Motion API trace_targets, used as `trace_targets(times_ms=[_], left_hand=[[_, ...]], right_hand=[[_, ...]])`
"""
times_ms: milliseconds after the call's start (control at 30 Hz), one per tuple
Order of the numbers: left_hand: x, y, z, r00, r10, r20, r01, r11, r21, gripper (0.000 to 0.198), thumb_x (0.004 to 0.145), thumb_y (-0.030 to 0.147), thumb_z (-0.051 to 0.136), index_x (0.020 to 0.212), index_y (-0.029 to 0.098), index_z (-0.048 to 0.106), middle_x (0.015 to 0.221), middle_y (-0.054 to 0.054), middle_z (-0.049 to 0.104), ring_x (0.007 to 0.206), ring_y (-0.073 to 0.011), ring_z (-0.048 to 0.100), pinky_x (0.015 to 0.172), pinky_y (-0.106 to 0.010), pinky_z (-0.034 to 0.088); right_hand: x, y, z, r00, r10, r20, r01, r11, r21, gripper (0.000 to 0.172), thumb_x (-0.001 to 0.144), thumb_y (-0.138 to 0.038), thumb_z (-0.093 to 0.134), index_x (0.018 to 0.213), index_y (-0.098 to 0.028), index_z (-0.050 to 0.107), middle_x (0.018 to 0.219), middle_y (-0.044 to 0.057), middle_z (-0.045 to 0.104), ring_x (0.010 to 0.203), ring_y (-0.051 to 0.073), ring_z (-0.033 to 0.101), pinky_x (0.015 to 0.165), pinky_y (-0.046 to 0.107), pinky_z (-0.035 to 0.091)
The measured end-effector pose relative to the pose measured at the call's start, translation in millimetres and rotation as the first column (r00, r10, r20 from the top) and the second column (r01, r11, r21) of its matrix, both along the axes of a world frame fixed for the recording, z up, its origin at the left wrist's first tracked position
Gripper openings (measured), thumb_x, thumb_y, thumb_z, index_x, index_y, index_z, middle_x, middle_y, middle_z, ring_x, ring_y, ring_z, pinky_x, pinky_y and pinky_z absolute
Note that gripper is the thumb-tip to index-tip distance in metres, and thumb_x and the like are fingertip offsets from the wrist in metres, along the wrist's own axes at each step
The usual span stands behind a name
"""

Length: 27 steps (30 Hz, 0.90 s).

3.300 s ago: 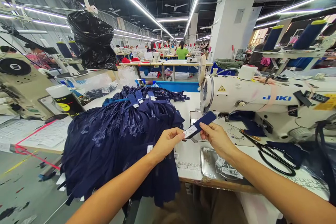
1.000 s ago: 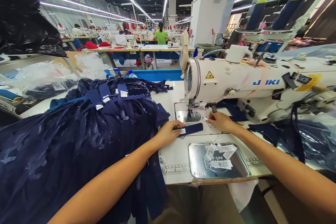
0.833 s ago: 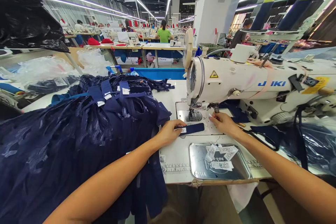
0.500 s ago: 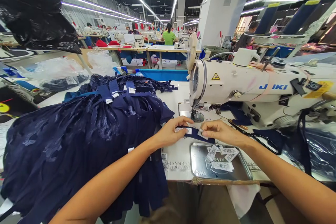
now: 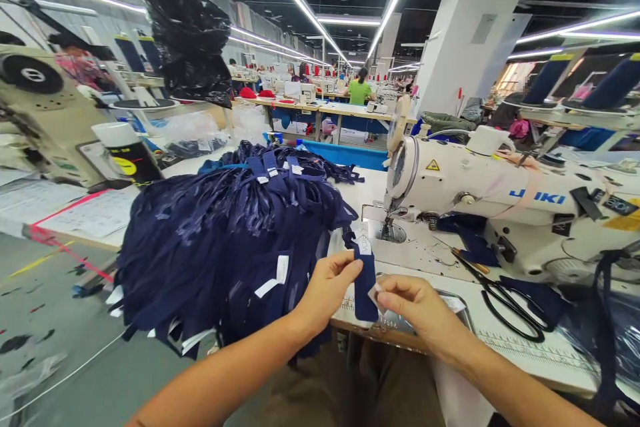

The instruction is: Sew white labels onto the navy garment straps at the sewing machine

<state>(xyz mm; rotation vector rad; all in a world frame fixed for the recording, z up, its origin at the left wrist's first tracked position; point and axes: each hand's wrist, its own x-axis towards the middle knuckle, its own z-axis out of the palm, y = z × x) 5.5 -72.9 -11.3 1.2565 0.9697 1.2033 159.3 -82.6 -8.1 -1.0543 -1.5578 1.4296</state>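
Observation:
My left hand pinches the top of a small navy fabric strip that carries a white label at its upper end. The strip hangs down in front of the table edge. My right hand is closed beside the strip's lower part, with a small pale label pinched between thumb and fingers. Both hands are in front of the white JUKI sewing machine, short of its needle plate. A large heap of navy garments lies just left of my left hand.
Black scissors lie on the table to the right, near a metal tray mostly hidden by my right hand. A second machine and a black bag are at the left. A person in green sits far back.
The strip was lying flat near the needle plate; my hands have lifted it off the table and drawn it toward me, so it hangs upright. The view has swung left.

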Motion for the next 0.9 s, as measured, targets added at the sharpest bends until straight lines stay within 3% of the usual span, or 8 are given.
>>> trace_targets(times_ms=[100, 200, 267, 367, 433, 533, 700, 900], left_hand=[[-4.6, -0.9, -2.9, 0.990, 0.024, 0.141, -0.010, 0.995, -0.099, 0.025, 0.070, 0.039, 0.056, 0.067, 0.015, 0.051, 0.065, 0.001, 0.055, 0.056, -0.0093, 0.050, 0.055, -0.021, 0.039], [-10.7, -3.1, -4.3, 0.983, 0.026, 0.180, 0.000, 0.990, -0.144, 0.027, 0.071, 0.041, 0.054, 0.078, 0.015, 0.051, 0.074, -0.002, 0.060, 0.051, -0.0089, 0.052, 0.048, -0.020, 0.037], [-13.9, -4.6, -5.6, 0.988, 0.043, 0.148, -0.023, 0.991, -0.130, 0.027, 0.072, 0.039, 0.053, 0.079, 0.014, 0.051, 0.072, -0.003, 0.061, 0.048, -0.0077, 0.050, 0.044, -0.018, 0.032], [-17.5, -5.4, -8.5, 0.994, 0.043, 0.096, -0.034, 0.995, -0.090, 0.024, 0.076, 0.037, 0.050, 0.078, 0.013, 0.052, 0.066, -0.002, 0.060, 0.047, -0.0066, 0.047, 0.046, -0.018, 0.030], [-19.4, -5.0, -11.0, 0.997, 0.008, 0.078, -0.003, 0.998, -0.065, 0.025, 0.077, 0.036, 0.048, 0.077, 0.012, 0.054, 0.064, -0.001, 0.059, 0.048, -0.0067, 0.046, 0.049, -0.020, 0.031], [-21.6, -4.5, -14.2, 0.997, -0.048, 0.056, 0.050, 0.997, -0.051, 0.029, 0.078, 0.038, 0.047, 0.075, 0.012, 0.057, 0.058, -0.001, 0.057, 0.050, -0.0084, 0.046, 0.053, -0.021, 0.033], [-23.3, -5.5, -14.4, 0.993, -0.094, 0.075, 0.100, 0.992, -0.074, 0.030, 0.077, 0.039, 0.048, 0.074, 0.013, 0.060, 0.052, 0.000, 0.055, 0.052, -0.0105, 0.048, 0.056, -0.022, 0.035], [-26.2, -5.6, -15.4, 0.993, -0.106, 0.060, 0.110, 0.992, -0.066, 0.031, 0.077, 0.039, 0.048, 0.073, 0.012, 0.062, 0.051, 0.000, 0.055, 0.050, -0.0099, 0.047, 0.054, -0.021, 0.035]], right_hand=[[3.0, 0.6, 5.2, 0.995, -0.029, 0.100, 0.012, 0.987, 0.159, 0.024, 0.069, -0.043, 0.059, 0.062, -0.020, 0.058, 0.079, 0.003, 0.059, 0.080, 0.018, 0.054, 0.070, 0.028, 0.042], [7.8, 8.8, 6.9, 0.974, -0.147, 0.172, 0.095, 0.955, 0.282, 0.027, 0.072, -0.044, 0.054, 0.060, -0.020, 0.054, 0.064, 0.001, 0.055, 0.063, 0.015, 0.051, 0.058, 0.025, 0.041], [8.3, 15.2, 6.4, 0.957, -0.179, 0.227, 0.110, 0.952, 0.287, 0.029, 0.075, -0.044, 0.050, 0.059, -0.020, 0.052, 0.051, -0.002, 0.047, 0.049, 0.012, 0.043, 0.048, 0.023, 0.036], [2.5, 21.7, 6.0, 0.945, -0.156, 0.289, 0.052, 0.940, 0.338, 0.026, 0.078, -0.042, 0.047, 0.067, -0.020, 0.056, 0.049, -0.004, 0.044, 0.047, 0.011, 0.041, 0.047, 0.023, 0.034], [-4.3, 23.8, 6.8, 0.944, -0.126, 0.303, -0.005, 0.918, 0.396, 0.023, 0.078, -0.039, 0.047, 0.085, -0.021, 0.059, 0.050, -0.005, 0.041, 0.050, 0.011, 0.042, 0.051, 0.024, 0.037], [-14.8, 25.8, 8.4, 0.946, -0.069, 0.318, -0.080, 0.897, 0.434, 0.031, 0.080, -0.035, 0.046, 0.107, -0.021, 0.050, 0.049, -0.007, 0.034, 0.049, 0.011, 0.042, 0.053, 0.024, 0.039], [-22.3, 31.6, 7.7, 0.926, -0.080, 0.370, -0.126, 0.857, 0.500, 0.028, 0.081, -0.037, 0.045, 0.100, -0.021, 0.057, 0.050, -0.005, 0.035, 0.049, 0.011, 0.038, 0.050, 0.024, 0.036], [-20.3, 33.8, 5.0, 0.918, -0.107, 0.382, -0.109, 0.858, 0.502, 0.031, 0.080, -0.039, 0.046, 0.099, -0.022, 0.062, 0.051, -0.003, 0.041, 0.051, 0.011, 0.039, 0.051, 0.024, 0.037]])
